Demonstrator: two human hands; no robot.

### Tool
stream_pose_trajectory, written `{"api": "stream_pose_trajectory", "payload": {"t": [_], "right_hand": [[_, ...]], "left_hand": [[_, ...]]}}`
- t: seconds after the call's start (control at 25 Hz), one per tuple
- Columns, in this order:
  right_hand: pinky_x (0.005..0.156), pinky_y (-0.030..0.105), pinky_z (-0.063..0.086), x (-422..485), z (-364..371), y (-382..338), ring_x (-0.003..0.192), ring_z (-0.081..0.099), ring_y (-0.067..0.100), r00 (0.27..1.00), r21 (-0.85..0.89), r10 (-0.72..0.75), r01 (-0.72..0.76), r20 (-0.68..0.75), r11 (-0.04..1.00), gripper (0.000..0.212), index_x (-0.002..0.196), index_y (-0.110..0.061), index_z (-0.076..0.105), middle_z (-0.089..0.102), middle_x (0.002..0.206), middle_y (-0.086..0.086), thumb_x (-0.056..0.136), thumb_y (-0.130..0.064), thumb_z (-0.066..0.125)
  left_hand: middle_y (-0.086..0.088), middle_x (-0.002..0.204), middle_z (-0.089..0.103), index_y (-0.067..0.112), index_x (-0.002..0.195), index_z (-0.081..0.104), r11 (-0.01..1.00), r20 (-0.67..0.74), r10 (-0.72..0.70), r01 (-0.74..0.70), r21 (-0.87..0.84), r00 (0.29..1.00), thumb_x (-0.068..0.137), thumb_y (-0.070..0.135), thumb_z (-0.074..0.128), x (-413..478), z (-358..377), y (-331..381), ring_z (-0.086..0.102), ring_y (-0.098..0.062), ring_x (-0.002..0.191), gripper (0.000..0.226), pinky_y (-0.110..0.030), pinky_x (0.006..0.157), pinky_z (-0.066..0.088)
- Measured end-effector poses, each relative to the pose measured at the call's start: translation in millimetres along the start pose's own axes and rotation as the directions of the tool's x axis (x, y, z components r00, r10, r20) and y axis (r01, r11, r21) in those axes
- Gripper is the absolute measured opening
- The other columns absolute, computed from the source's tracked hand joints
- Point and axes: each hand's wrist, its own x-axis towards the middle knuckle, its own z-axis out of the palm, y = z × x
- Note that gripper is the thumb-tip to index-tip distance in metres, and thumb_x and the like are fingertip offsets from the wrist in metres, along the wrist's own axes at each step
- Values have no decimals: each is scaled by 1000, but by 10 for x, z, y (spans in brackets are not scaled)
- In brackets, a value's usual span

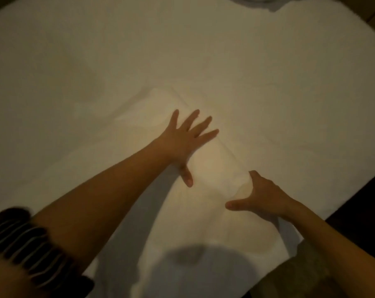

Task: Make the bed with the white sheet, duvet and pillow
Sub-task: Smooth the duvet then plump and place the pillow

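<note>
Head view: white sheet (79, 61), matte and mostly smooth, covered the bed (349, 160) edge to edge. Lay on it, close before both hands: folded white cloth (216, 168), thin, soft, faintly creased, oblong, with its long axis running far-left to near-right. Left hand (182, 138) pressed flat on the far half, fingers straight and splayed. Right hand (261, 196) sat at the near-right end, fingers curled onto the fold, seemingly gripping it, thumb stretched out. Judged the right hand nearer for unfolding. Could not tell whether sheet, duvet cover or pillowcase.

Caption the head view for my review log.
Bed-making: left hand presses flat on the white sheet; right hand grips a fold of it.
</note>
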Motion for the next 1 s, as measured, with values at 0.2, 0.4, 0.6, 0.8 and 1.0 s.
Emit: {"api": "stream_pose_trajectory", "payload": {"t": [0.2,0.4,0.6,0.8,1.0], "right_hand": [[92,39,51,31,37,-21,108,54,18,999,121,39,-43,31,992,114,132,-25,39,53,124,-4,36,-70,82],[77,29,46,-270,156,-268,94,54,17,977,77,75,-61,-199,995,85,125,-18,48,59,118,0,56,-52,85],[71,24,41,-1168,669,-825,99,60,18,853,-243,-110,-21,-510,970,58,117,-22,50,61,115,-3,75,-57,69],[59,26,39,-1999,1375,-1466,80,64,17,744,-462,-326,27,-583,886,41,105,-19,56,66,94,-2,76,-44,69],[63,26,31,-2813,1815,-2106,93,61,23,711,-586,-466,93,-526,805,31,111,-19,48,62,107,0,87,-36,54]], "left_hand": [[2,148,35,31,148,19,994,-37,92,-89,57,995,47,92,53,314,-220,-204,31,-22,135,123,-47,112,16],[4,134,48,31,139,34,991,-36,-4,9,134,999,55,79,67,116,-400,-207,43,-20,124,103,-42,109,22],[1,140,35,40,142,30,957,-55,33,-15,289,998,63,64,75,-839,-718,-163,29,-24,133,93,-58,107,24],[4,145,41,30,141,38,960,-155,113,-68,272,981,85,45,62,-2320,-420,-356,28,-16,140,63,-51,113,7],[1,139,49,30,136,43,983,-262,-79,119,139,962,91,34,56,-3757,-215,-410,41,-17,132,47,-52,115,5]]}}
